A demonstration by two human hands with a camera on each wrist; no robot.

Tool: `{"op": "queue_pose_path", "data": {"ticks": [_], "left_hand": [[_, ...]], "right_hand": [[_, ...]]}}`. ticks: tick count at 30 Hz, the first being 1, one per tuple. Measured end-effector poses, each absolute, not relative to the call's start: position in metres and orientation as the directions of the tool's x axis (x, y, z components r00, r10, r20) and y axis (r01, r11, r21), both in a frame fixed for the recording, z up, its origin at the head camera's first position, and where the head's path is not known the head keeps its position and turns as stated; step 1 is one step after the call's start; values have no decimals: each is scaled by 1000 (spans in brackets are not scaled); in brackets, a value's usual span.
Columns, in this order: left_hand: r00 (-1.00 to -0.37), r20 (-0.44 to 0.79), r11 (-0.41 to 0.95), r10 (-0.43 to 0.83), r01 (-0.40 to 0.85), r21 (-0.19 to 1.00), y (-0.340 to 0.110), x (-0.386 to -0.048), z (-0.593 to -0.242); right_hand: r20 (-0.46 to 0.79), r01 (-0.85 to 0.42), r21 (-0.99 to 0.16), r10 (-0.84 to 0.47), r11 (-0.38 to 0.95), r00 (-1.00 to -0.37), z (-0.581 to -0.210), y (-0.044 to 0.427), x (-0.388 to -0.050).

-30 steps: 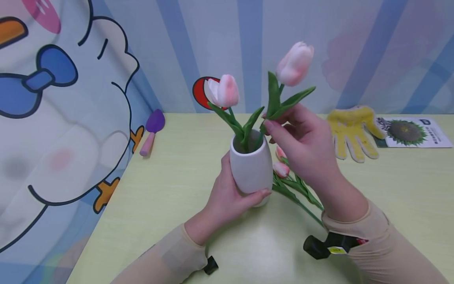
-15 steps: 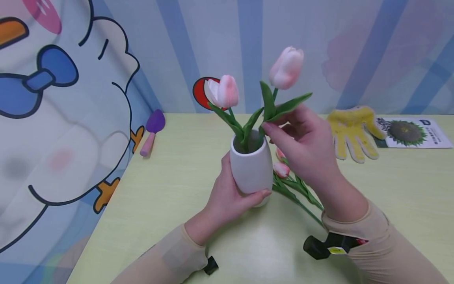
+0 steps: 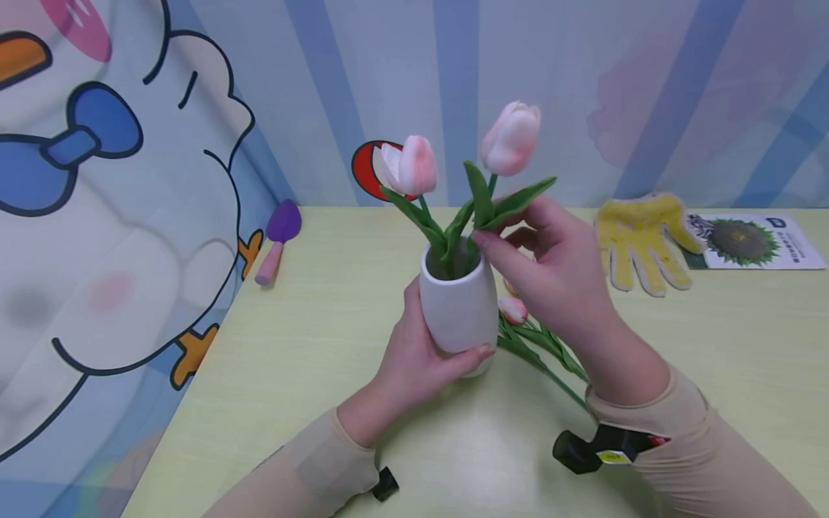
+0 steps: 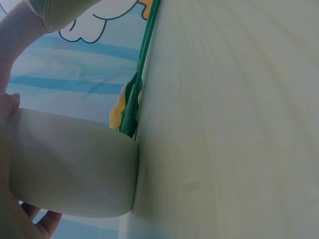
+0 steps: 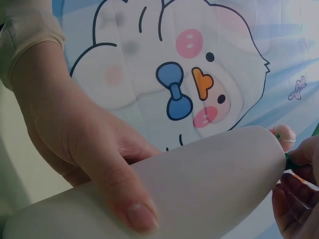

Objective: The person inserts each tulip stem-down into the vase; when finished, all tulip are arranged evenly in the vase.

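Observation:
A white vase (image 3: 458, 309) stands on the table, and my left hand (image 3: 421, 352) grips its lower body, thumb across the front. One pink tulip (image 3: 414, 167) leans in the vase's left side. With thumb and fingers, my right hand (image 3: 557, 259) pinches a second pink tulip (image 3: 512, 140) by its stem just under the leaves; its lower stem goes down into the vase mouth. In the right wrist view the fingertips (image 5: 299, 154) hold the green stem close to the vase's rim. Several more tulips (image 3: 514, 311) lie on the table behind and right of the vase, partly hidden by my right hand.
A purple toy trowel (image 3: 278, 241) with a pink handle lies at the table's back left. Toward the back right lie a yellow gardening glove (image 3: 644, 241) and a card with a plant picture (image 3: 754, 241). A printed cloth backdrop borders the table's back and left.
The right hand's tulip has sunk lower and shifted left, its stem further into the vase. My left hand and the vase have stayed put.

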State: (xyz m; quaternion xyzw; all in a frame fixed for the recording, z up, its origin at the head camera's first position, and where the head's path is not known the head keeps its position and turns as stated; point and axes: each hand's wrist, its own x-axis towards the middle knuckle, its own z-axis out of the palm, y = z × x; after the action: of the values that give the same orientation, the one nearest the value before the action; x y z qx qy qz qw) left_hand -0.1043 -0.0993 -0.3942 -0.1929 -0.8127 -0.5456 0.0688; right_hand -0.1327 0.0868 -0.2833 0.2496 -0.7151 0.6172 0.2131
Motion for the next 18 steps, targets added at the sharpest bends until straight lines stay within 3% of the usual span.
{"op": "queue_pose_path", "data": {"ticks": [18], "left_hand": [[-915,325,330,241,392,859,-99,-104,-393]], "right_hand": [[536,-550,-822,-126,146,-834,-285,85,-135]]}}
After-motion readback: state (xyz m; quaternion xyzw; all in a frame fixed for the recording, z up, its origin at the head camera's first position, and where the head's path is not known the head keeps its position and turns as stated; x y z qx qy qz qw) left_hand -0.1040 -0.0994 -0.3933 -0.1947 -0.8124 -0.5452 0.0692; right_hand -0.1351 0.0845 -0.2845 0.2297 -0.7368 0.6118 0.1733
